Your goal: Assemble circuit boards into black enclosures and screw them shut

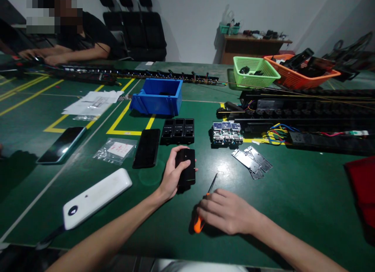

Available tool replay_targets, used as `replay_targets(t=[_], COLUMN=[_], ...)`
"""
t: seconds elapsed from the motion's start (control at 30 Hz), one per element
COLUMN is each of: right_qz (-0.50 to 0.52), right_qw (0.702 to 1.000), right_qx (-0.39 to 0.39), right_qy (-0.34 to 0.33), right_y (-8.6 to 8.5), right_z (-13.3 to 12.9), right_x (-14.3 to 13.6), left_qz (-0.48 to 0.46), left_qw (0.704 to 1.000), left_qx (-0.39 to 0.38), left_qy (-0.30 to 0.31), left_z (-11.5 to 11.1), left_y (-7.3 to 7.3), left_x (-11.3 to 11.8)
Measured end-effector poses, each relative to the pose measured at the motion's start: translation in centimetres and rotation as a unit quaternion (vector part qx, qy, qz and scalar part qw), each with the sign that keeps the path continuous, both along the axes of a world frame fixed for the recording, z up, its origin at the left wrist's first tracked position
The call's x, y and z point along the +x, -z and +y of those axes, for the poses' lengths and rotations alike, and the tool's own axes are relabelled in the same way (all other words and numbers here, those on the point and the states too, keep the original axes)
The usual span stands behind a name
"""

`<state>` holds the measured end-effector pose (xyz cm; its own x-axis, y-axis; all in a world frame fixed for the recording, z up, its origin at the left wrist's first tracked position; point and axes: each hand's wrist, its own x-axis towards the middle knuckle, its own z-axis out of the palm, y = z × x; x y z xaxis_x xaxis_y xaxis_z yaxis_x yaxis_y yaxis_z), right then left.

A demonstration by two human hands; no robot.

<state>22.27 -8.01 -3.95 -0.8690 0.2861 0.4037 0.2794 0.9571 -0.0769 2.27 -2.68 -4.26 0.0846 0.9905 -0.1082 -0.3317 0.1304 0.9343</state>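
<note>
My left hand (170, 176) is closed round a small black rectangular housing (190, 178), thumb pressed on its upper face. To the right, my right hand (227, 211) has its fingers curled over a screwdriver (199, 224) with an orange handle; the dark shaft points away from me. Just beyond the left hand sits a black casing (177, 131) with three like sections. Green circuit boards (227, 134) with small displays stand farther right. Several thin metal plates (252, 162) overlap on the table near them.
Left of my hands lie a black phone (146, 148), a plastic bag (115, 150), another phone (62, 145) and a white handheld device (96, 198). A blue bin (158, 97), green basket (256, 72) and orange basket (303, 75) stand behind. Long black wired rails (322, 139) fill the right. A person sits opposite.
</note>
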Motion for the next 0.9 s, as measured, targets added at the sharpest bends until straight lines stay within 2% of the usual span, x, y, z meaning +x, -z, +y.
replay_targets(t=[0.13,0.2,0.3,0.4,0.47,0.57,0.63,0.7,0.9], right_qz=[0.131,0.243,0.411,0.495,0.51,0.52,0.529,0.544,0.554], right_qw=[0.987,0.955,0.861,0.767,0.729,0.687,0.674,0.675,0.71], right_qx=[-0.036,-0.081,-0.163,-0.268,-0.316,-0.382,-0.395,-0.38,-0.305], right_qy=[0.09,0.152,0.253,0.308,0.331,0.336,0.331,0.324,0.309], right_y=[0.0,0.1,-0.1,0.2,0.7,1.8,2.2,2.3,2.0], right_z=[1.1,1.4,1.9,2.4,2.8,3.1,3.2,3.1,3.0], right_x=[2.4,3.2,3.5,3.3,3.3,3.6,3.6,3.6,3.5], left_qz=[0.009,0.008,0.007,0.01,0.014,0.028,0.04,0.05,0.113], left_qw=[0.999,0.999,0.997,0.996,0.994,0.993,0.991,0.99,0.984], left_qx=[-0.01,-0.013,0.004,0.033,0.052,0.074,0.094,0.106,0.12], left_qy=[0.033,0.052,0.077,0.088,0.094,0.093,0.084,0.082,0.074], left_z=[-0.1,-0.1,0.0,0.3,0.5,0.9,1.3,1.5,1.7], left_y=[0.4,0.6,1.0,1.5,1.8,2.0,2.0,2.1,2.2], left_x=[-0.1,-0.1,0.0,0.3,0.5,0.8,0.9,1.0,0.9])
